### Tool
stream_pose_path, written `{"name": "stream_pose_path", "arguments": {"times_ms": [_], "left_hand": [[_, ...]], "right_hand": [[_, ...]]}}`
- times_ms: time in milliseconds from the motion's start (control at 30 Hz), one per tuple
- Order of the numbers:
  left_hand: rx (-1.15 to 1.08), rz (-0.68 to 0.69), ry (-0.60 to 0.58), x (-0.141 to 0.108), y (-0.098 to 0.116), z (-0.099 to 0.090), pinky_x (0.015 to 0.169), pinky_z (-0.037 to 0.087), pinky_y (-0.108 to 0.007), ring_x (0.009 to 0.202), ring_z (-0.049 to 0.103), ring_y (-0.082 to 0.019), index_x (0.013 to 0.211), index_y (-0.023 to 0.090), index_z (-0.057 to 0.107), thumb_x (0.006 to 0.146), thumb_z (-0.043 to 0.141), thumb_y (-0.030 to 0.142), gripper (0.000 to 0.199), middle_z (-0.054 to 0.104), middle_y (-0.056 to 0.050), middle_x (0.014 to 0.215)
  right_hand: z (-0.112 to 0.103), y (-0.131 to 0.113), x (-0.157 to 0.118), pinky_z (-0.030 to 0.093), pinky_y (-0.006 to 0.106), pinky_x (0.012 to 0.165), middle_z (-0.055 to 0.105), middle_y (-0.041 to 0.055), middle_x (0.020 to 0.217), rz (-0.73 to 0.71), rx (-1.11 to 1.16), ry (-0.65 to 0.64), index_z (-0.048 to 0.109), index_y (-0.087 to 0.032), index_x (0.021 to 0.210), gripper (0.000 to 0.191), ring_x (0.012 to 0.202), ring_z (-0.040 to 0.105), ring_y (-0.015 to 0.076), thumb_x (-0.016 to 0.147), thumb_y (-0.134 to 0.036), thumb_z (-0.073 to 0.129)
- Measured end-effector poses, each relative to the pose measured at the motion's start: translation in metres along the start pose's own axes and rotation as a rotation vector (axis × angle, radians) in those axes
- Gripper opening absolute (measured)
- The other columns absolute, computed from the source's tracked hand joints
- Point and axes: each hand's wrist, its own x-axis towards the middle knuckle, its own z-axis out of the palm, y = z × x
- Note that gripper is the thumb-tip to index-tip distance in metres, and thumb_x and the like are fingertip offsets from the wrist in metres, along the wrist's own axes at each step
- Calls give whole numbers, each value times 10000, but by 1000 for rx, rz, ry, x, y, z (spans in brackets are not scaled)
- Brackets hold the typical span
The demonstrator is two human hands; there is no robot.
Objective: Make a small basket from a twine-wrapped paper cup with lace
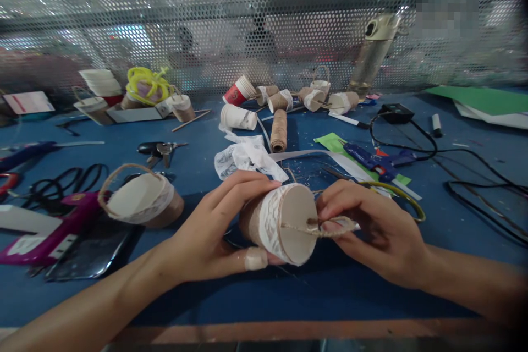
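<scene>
A twine-wrapped paper cup (274,225) with a white lace band lies tilted above the blue table, its pale round face turned toward me. My left hand (225,225) wraps around its side, with a bandage on the thumb. A loop of twine (338,226) crosses that face and sticks out to the right. My right hand (367,225) pinches the loop between thumb and fingers. Left of my left hand stands a similar cup with a twine handle (142,198). White lace ribbon (245,155) lies crumpled just beyond the held cup.
A blue glue gun (375,159) with a trailing black cord rests at right. Behind are a twine spool (279,131), several decorated cups, and a clear bottle (373,55) by the mesh panel. A purple glue gun (61,225) and phone (93,253) lie at left.
</scene>
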Motion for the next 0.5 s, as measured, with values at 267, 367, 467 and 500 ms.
{"name": "stream_pose_path", "arguments": {"times_ms": [267, 367, 467, 500], "left_hand": [[-40, -15, -24, -2, -3, 1, 1035, 567, -523, 1222, 601, -321, 1487, 313, 407, 931, 648, 612, 676, 593, -150, 1337], [-80, -13, -14, -3, -4, 2, 1032, 562, -526, 1206, 605, -327, 1481, 308, 428, 917, 670, 609, 683, 603, -151, 1329], [-172, -6, -2, -2, -6, 3, 1038, 551, -494, 1203, 603, -323, 1461, 303, 462, 881, 725, 603, 704, 612, -138, 1317], [-206, -7, 0, -2, -6, 4, 1045, 543, -474, 1208, 598, -316, 1455, 305, 471, 866, 746, 598, 713, 611, -130, 1316]], "right_hand": [[1, -1, 0, 561, 284, 763, 657, 39, 943, -21, 14, 4, 613, -222, 1077, 214, 897, 650, 156, 917, -82, 632], [1, -2, 0, 560, 281, 774, 654, 42, 950, -28, 12, 0, 612, -218, 1090, 223, 912, 646, 156, 918, -76, 622], [0, -3, 0, 563, 271, 773, 665, 47, 925, -68, 16, -5, 624, -198, 1074, 189, 882, 650, 150, 918, -93, 633], [0, -3, 0, 563, 265, 770, 670, 49, 914, -86, 18, -4, 629, -190, 1067, 179, 873, 652, 148, 914, -98, 639]]}}
